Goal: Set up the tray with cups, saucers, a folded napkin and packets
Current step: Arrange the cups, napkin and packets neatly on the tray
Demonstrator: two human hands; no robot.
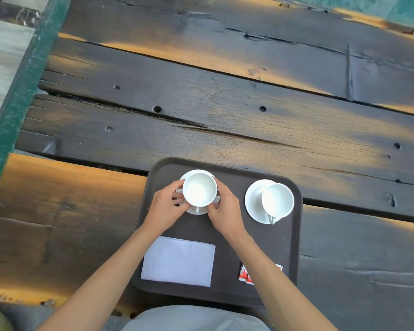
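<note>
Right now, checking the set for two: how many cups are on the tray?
2. One cup sits on the far-left saucer, held between both hands; the other cup sits on the far-right saucer.

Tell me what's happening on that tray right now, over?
Both hands, left and right, grip left cup on its saucer. Second cup, napkin, packets on tray. Nothing blocking.

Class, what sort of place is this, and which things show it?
Probably a café or outdoor serving spot: a rough plank table, a dark tray with cups on saucers, and red packets.
</note>
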